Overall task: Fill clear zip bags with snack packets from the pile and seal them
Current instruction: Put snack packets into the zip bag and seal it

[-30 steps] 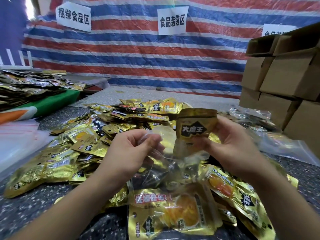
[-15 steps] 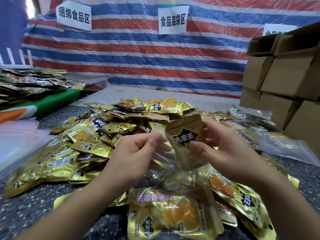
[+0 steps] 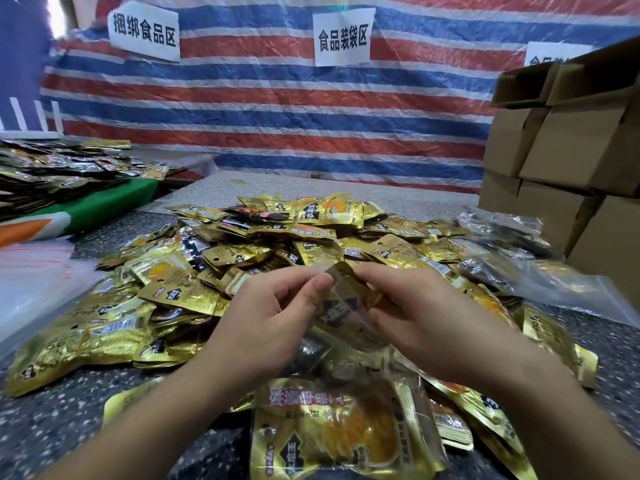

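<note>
- Far left: a stack of clear bags (image 3: 31, 271) lies flat at the left edge of the speckled counter (image 3: 52, 420). Behind it, a second heap of packets (image 3: 59, 168) rests on a green-covered surface, well apart from the work area.
- Left of centre: the pile of gold snack packets (image 3: 166, 292) spreads across the counter, its near edge stopping short of the front; bare counter shows in the near left corner.
- Left hand (image 3: 266, 327): grip closed, thumb and forefinger pinching the left side of the mouth of the clear zip bag (image 3: 349, 327), which is held above the pile.
- Centre: a gold snack packet (image 3: 349, 289) sits tilted in the bag mouth, its upper end between the two hands and its lower part inside the clear film. The image is blurred here, so the exact depth of insertion cannot be told.
- Near centre: a filled clear bag (image 3: 343, 434) of packets lies flat at the front of the counter, just below the hands.
- Right hand (image 3: 426, 320): grip closed on the right side of the bag mouth and the packet's upper end.
- Right: more filled clear bags (image 3: 540, 275) lie beyond the pile's right edge.
- Far right: stacked cardboard boxes (image 3: 571, 150) bound the counter's right side. A striped tarpaulin (image 3: 277, 109) with paper signs (image 3: 343, 36) closes the back; bare counter lies between it and the pile.
</note>
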